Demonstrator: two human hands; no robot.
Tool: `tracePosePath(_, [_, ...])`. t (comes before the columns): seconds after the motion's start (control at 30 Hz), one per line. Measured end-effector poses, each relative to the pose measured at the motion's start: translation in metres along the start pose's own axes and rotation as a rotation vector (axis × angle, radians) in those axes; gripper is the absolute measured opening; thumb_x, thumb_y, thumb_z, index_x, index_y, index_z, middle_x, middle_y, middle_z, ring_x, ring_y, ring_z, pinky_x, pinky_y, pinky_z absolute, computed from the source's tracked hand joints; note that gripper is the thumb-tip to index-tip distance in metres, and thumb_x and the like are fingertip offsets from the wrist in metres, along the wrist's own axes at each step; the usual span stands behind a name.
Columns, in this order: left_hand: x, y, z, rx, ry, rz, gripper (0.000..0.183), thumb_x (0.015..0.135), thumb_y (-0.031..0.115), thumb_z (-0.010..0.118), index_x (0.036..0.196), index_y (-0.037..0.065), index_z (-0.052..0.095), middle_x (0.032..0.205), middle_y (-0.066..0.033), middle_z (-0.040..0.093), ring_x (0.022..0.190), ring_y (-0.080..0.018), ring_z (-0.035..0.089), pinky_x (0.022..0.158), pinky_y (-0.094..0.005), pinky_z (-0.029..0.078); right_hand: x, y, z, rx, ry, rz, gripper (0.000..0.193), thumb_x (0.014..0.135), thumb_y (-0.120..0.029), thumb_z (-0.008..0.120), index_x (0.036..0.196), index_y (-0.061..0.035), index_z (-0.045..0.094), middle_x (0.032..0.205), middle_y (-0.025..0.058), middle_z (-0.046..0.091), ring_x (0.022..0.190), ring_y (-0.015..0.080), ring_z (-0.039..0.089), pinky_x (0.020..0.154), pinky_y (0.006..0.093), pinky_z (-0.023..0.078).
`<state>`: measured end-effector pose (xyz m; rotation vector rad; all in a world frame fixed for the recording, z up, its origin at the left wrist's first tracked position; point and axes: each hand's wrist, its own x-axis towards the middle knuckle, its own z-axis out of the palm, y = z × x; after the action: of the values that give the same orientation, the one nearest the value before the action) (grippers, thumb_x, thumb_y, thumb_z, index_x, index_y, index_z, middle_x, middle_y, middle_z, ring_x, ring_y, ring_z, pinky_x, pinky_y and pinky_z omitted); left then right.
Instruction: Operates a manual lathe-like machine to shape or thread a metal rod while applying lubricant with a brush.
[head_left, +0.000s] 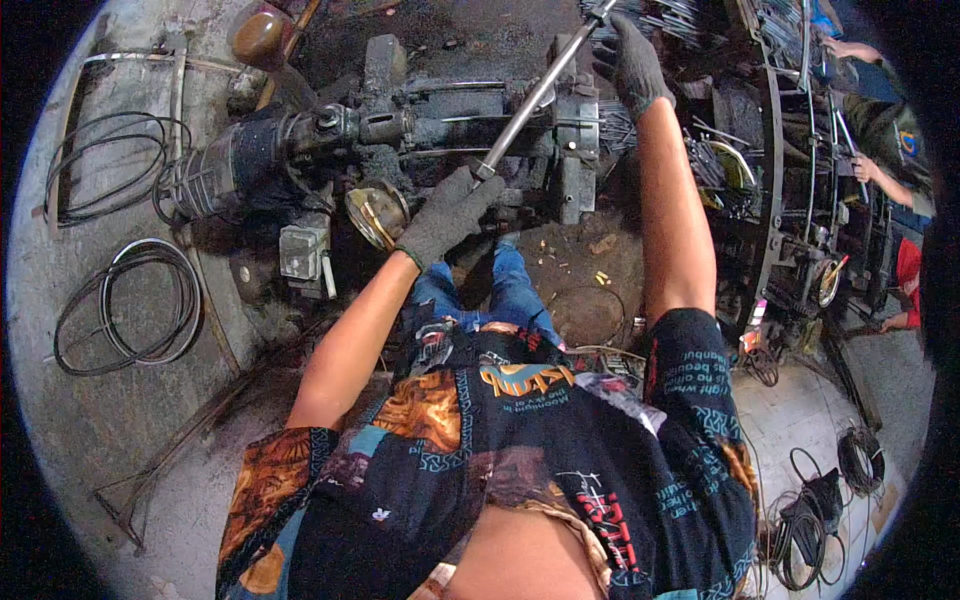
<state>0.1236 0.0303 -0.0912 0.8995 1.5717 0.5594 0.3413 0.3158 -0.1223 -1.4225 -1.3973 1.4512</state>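
Dark and patterned, our shirt [430, 500] fills the view closest to the camera, with blue jeans [515, 275] beyond it. Past them, we have a metal rod [530, 107] slanting above a grimy black machine [350, 130], its lower end at our gloved left hand [450, 215] and its upper end running out by the top edge, beside our gloved right hand [640, 70]. Our left fingers are clamped around the lower end. Our right fingers lie right by the upper part, but we cannot tell whether they close on it.

We judge the rod stiff and not at all fragile, with a fair weight for its length and a smooth surface that may slide if oil gets on it. We would take hold of it near both ends, so that neither end dips; one hand alone would likely let it swing.

Just left of our left hand sits a round metal dish [378, 215], and a grey box [302, 250] stands beyond it. To the right of the machine lie thin rods [710, 165], and farther right we see a co-worker's hand [866, 170]. Coiled cable [128, 300] lies on the floor at left.
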Motion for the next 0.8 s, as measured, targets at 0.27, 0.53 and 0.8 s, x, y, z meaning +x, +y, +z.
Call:
tracePosePath(0.27, [0.028,0.011,0.145,-0.288,0.073,0.117,0.038,0.097,0.039,0.060,0.108,0.002,0.058,0.093,-0.0119,0.069,0.079,-0.0232,0.064,0.072,-0.0490,0.049,-0.094,0.059,-0.128,0.664,-0.107,0.073,0.025,0.102,-0.015,0.046,0.122,-0.0035,0.057,0.127,0.0149,0.061,0.123,0.0300,0.057,0.106,0.0420,0.044])
tracePosePath(0.53, [0.164,0.145,0.113,0.953,0.095,0.793,0.077,0.091,0.073,0.041,0.114,0.003,0.063,0.091,-0.0183,0.069,0.105,-0.0431,0.064,0.092,-0.0542,0.048,-0.406,0.173,-0.263,0.630,0.673,0.552,0.024,0.100,-0.026,0.052,0.114,-0.0083,0.060,0.101,0.0079,0.065,0.097,0.0295,0.062,0.087,0.0442,0.052])
tracePosePath(0.8, [0.117,0.102,-0.037,1.090,-0.190,0.713,0.052,0.090,0.052,0.061,0.115,0.006,0.057,0.093,-0.0216,0.067,0.089,-0.0448,0.066,0.080,-0.0532,0.051,-0.488,0.226,-0.199,1.000,0.627,0.751,0.017,0.098,-0.026,0.053,0.090,-0.0131,0.060,0.093,0.0078,0.065,0.089,0.0277,0.060,0.078,0.0415,0.050])
